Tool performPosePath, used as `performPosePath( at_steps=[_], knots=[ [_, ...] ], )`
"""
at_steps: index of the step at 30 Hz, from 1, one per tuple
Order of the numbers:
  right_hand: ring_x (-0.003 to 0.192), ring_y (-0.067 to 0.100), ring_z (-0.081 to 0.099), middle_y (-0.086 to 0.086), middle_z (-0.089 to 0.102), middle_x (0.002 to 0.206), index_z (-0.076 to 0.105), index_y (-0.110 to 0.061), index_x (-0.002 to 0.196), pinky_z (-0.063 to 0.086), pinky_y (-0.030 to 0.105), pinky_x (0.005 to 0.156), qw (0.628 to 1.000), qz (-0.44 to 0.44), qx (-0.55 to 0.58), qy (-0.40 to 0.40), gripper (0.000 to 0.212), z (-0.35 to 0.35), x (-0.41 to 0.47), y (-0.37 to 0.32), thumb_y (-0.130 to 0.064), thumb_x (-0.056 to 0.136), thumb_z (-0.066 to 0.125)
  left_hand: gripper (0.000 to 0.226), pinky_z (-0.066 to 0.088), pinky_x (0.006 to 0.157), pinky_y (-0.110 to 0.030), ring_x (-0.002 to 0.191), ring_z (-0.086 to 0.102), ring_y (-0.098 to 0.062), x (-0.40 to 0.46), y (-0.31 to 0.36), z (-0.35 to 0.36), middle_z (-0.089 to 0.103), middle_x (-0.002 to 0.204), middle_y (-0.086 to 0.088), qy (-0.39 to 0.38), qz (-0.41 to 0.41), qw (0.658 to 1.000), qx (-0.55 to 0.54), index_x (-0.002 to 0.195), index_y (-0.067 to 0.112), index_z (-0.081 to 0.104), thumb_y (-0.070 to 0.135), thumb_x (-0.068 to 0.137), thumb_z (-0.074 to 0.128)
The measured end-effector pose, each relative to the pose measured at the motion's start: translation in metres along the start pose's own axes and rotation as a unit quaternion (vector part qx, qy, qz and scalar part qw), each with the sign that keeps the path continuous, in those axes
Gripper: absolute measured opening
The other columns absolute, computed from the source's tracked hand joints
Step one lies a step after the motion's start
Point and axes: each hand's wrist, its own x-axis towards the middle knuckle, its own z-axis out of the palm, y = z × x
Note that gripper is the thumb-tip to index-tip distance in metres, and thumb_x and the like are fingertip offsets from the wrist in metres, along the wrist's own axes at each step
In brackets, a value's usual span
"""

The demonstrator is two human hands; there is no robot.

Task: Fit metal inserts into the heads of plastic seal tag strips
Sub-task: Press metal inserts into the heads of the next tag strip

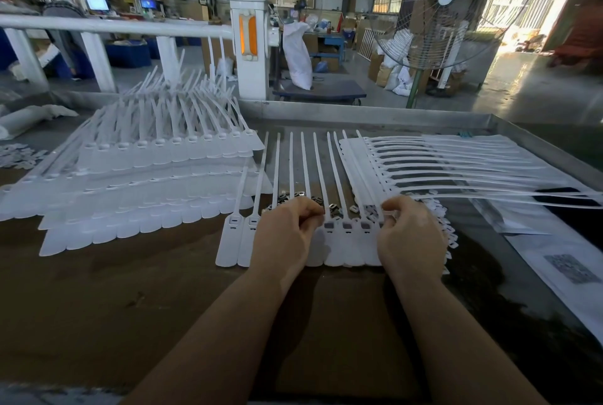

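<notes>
A joined row of white seal strips [339, 241] lies flat on the brown table [130, 290], flags toward the person and tails running away, with loose metal inserts [293, 197] scattered across the tails just beyond the hands. The left hand [287, 231] rests over the middle of the row with fingers curled at a strip head, and the right hand [409, 235] pinches with curled fingers at the row's right end; what either holds is too small to tell. Stacked strips [146, 176] lie to the left, and another stack [440, 163] to the right with tails pointing right
</notes>
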Motion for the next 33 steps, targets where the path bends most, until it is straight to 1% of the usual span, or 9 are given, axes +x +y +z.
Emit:
performPosePath(
  at_steps=[2,5,7,10,14,18,25,31,33],
  knots=[
    [0.098,0.020,0.056,0.002,0.064,0.104,0.061,-0.016,0.108,0.044,0.042,0.092,1.000,-0.005,0.000,-0.023,0.024,0.001,0.000,0.000,-0.005,0.088,0.051,0.017,0.039,0.077,-0.002,0.085,0.053,0.001,0.000,0.001,0.000,0.067,0.098,0.007,0.000,0.001,1.000,0.014,0.105,0.018,0.068,0.018,0.089,0.061],
    [0.096,0.020,0.057,0.002,0.064,0.102,0.062,-0.015,0.106,0.046,0.040,0.087,0.999,-0.020,-0.008,-0.030,0.028,0.002,-0.001,0.001,0.001,0.088,0.047,0.018,0.040,0.088,-0.021,0.097,0.050,-0.008,0.001,-0.002,0.000,0.066,0.102,0.005,0.015,0.005,0.997,0.072,0.105,0.021,0.068,0.023,0.089,0.061],
    [0.098,0.020,0.056,0.002,0.064,0.103,0.062,-0.015,0.106,0.046,0.040,0.087,0.999,-0.028,-0.013,-0.035,0.028,0.003,-0.001,0.002,0.001,0.088,0.047,0.018,0.033,0.086,-0.022,0.102,0.045,-0.011,0.003,-0.004,0.000,0.064,0.105,0.005,0.032,-0.001,0.994,0.108,0.105,0.022,0.069,0.027,0.088,0.061],
    [0.100,0.019,0.055,0.002,0.065,0.104,0.062,-0.017,0.108,0.045,0.038,0.089,0.998,-0.039,-0.036,-0.044,0.030,0.005,0.000,0.002,0.001,0.089,0.047,0.018,0.032,0.088,-0.027,0.102,0.042,-0.014,0.006,-0.007,0.001,0.061,0.108,0.003,0.027,-0.018,0.992,0.123,0.104,0.023,0.070,0.027,0.089,0.060],
    [0.099,0.020,0.055,0.002,0.066,0.103,0.063,-0.016,0.106,0.045,0.036,0.088,0.997,-0.045,-0.043,-0.041,0.030,0.006,-0.001,0.003,0.001,0.089,0.046,0.018,0.030,0.087,-0.027,0.095,0.035,-0.010,0.008,-0.009,0.002,0.060,0.106,0.003,0.025,-0.027,0.992,0.120,0.104,0.026,0.070,0.027,0.090,0.059],
    [0.099,0.019,0.054,0.001,0.066,0.102,0.063,-0.018,0.104,0.044,0.036,0.088,0.997,-0.042,-0.053,-0.047,0.029,0.008,-0.001,0.002,0.000,0.088,0.046,0.018,0.034,0.093,-0.034,0.103,0.043,-0.015,0.008,-0.010,0.004,0.060,0.106,0.005,0.015,-0.028,0.991,0.129,0.104,0.029,0.069,0.030,0.090,0.059],
    [0.098,0.018,0.053,-0.001,0.065,0.102,0.063,-0.021,0.103,0.046,0.037,0.087,0.995,-0.035,-0.069,-0.057,0.029,0.009,0.000,0.000,-0.001,0.088,0.047,0.017,0.029,0.094,-0.034,0.107,0.044,-0.015,0.010,-0.009,0.007,0.060,0.108,0.007,0.012,-0.034,0.987,0.154,0.104,0.033,0.067,0.035,0.090,0.058],
    [0.101,0.019,0.051,-0.001,0.065,0.106,0.063,-0.021,0.102,0.043,0.035,0.088,0.996,-0.036,-0.064,-0.058,0.028,0.009,0.001,0.000,-0.003,0.089,0.046,0.009,0.026,0.090,-0.030,0.103,0.047,-0.011,0.012,-0.011,0.007,0.062,0.099,0.013,0.024,-0.053,0.993,0.107,0.092,0.034,0.068,0.036,0.084,0.065],
    [0.100,0.019,0.052,-0.001,0.064,0.106,0.063,-0.021,0.102,0.044,0.036,0.088,0.996,-0.036,-0.062,-0.058,0.028,0.009,0.001,0.000,-0.003,0.089,0.046,0.005,0.030,0.093,-0.031,0.101,0.050,-0.011,0.014,-0.011,0.006,0.063,0.097,0.014,0.023,-0.063,0.993,0.095,0.087,0.035,0.066,0.036,0.083,0.067]
  ],
)
